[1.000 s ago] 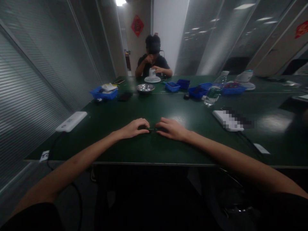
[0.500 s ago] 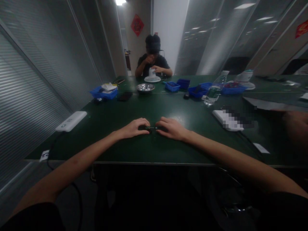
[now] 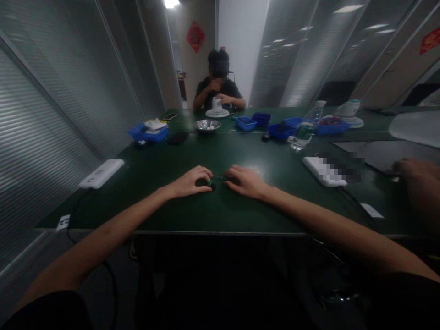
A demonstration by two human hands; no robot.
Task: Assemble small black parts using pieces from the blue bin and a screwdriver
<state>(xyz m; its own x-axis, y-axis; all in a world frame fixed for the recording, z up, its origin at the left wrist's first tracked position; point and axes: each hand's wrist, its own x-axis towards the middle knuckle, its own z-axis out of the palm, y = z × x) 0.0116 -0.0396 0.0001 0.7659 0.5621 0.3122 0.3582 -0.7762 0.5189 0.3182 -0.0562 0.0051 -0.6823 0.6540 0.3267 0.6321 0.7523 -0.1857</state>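
Observation:
My left hand [image 3: 192,182] rests on the green table, with thumb and fingers closed round a small black piece with a bright green part [image 3: 211,183]; its exact kind is too small to make out. Facing it, my right hand [image 3: 245,182] pinches a thin screwdriver-like tool [image 3: 218,177]. The tool's slim metal shaft points left toward my left fingertips, just above the black piece. Whether its tip touches anything I cannot tell. Its handle is mostly hidden inside my right fingers.
White power strips [image 3: 102,173] [image 3: 319,170] lie left and right. Farther back are a metal bowl [image 3: 207,130], blue trays [image 3: 148,134] [image 3: 245,123] and a water bottle [image 3: 304,133]. A person [image 3: 220,87] handles a white fan [image 3: 217,112] opposite. Another person's hand [image 3: 417,174] is at right.
The shaft now sits slightly higher and more tilted, and the piece's green part shows. At right, the other person's hand has shifted left, and a pale rounded object and more of a grey sheet show.

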